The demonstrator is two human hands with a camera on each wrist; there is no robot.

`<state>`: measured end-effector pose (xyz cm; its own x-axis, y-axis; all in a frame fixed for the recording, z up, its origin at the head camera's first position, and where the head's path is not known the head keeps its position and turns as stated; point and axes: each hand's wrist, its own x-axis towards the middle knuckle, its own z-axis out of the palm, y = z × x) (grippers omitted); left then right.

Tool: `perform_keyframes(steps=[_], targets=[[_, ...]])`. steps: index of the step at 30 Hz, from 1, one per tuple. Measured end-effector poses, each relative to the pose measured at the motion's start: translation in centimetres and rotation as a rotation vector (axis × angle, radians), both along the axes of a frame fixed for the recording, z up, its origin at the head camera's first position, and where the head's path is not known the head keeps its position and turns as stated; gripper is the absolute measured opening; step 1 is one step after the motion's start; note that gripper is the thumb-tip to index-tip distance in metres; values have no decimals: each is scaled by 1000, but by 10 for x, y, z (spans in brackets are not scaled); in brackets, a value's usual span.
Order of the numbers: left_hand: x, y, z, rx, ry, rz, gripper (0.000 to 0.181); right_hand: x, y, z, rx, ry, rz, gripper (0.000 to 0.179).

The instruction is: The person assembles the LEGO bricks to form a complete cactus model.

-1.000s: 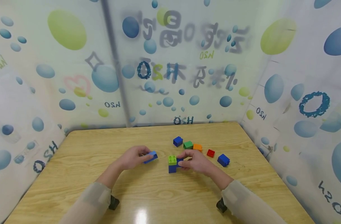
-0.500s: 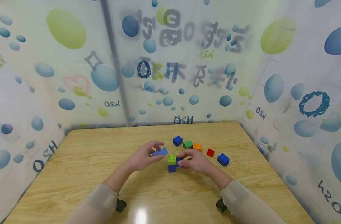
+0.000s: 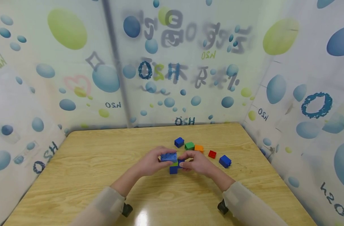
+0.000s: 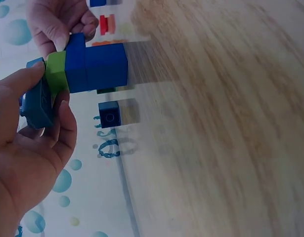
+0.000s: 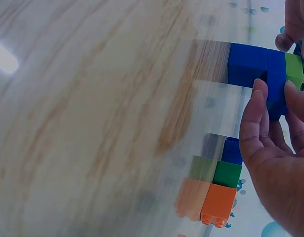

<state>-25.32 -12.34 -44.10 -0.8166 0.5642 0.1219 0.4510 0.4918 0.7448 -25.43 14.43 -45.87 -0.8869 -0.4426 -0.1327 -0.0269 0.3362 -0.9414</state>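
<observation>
A wood-grained tabletop (image 3: 104,150) carries everything. Of the two hands, the left hand (image 3: 150,163) pinches a light-blue brick (image 3: 168,157) at the top of a small stack (image 3: 174,169) from its 9 o'clock — whether seated, I cannot tell. The right hand (image 3: 199,162), at 3 o'clock, grips the stack's jutting dark-blue brick (image 5: 276,69), just under the lime brick (image 4: 56,72). Around the stack lie loose bricks: a blue brick (image 3: 179,142) near 12 o'clock, another blue brick (image 3: 225,161) at 3, a green brick (image 3: 189,146) and an orange brick (image 3: 199,148) between 1 and 2 — and, smallest, a red brick (image 3: 212,154) between 2 and 3.
</observation>
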Motion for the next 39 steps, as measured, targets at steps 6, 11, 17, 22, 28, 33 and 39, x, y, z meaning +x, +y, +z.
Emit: perform_keyframes(steps=[6, 11, 17, 22, 28, 33, 39], targets=[[4, 2, 1, 31, -33, -10, 45, 0, -1, 0, 4, 0, -3, 21], [5, 3, 1, 42, -47, 4, 41, 0, -2, 0, -4, -5, 3, 21], [7, 5, 2, 37, -75, 47, 43, -1, -2, -1, -11, -10, 2, 21], [7, 8, 1, 57, -88, 83, 41, -2, -2, -1, -10, -13, -3, 20], [6, 11, -3, 103, -118, 103, 39, -1, -2, 0, -9, -18, -8, 21], [6, 13, -5, 110, -127, 108, 39, 0, -1, 0, -2, -15, -14, 21], [5, 12, -5, 112, -127, 92, 36, 1, -1, 1, 11, -20, -21, 20]])
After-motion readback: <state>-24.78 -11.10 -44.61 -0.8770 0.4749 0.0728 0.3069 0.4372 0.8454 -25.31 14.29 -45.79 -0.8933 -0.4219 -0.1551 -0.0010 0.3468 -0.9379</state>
